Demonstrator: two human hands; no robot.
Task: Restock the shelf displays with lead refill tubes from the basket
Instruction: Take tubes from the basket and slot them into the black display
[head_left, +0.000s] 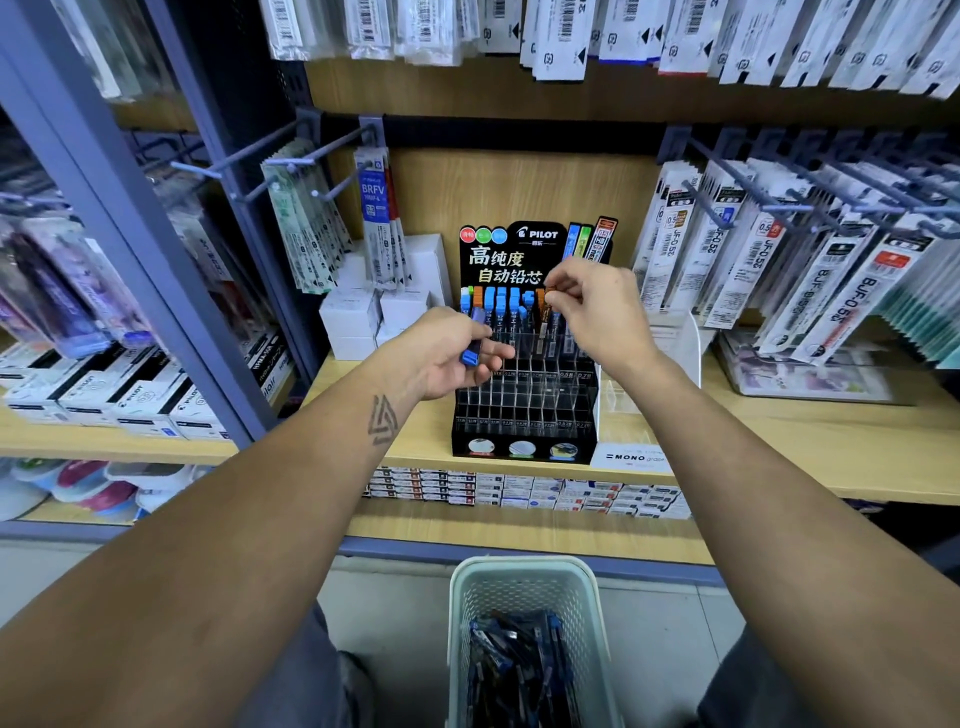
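Note:
A black Pilot lead display rack (524, 410) with clear slotted tiers stands on the wooden shelf. Several blue-capped and orange-capped tubes fill its back row. My right hand (597, 306) pinches an orange-capped lead tube (546, 306) upright over a back-row slot. In front of the rack's left side, my left hand (447, 348) holds blue-capped lead tubes (475, 338) in its curled fingers. A pale green perforated basket (524, 587) sits low between my arms with many dark and blue tubes inside.
The wooden shelf (779, 436) carries white boxes (363, 317) left of the rack and a clear acrylic stand (680, 338) to its right. Hooks with hanging refill packs (769, 249) jut out right and left. Small boxes line the lower shelf (524, 491).

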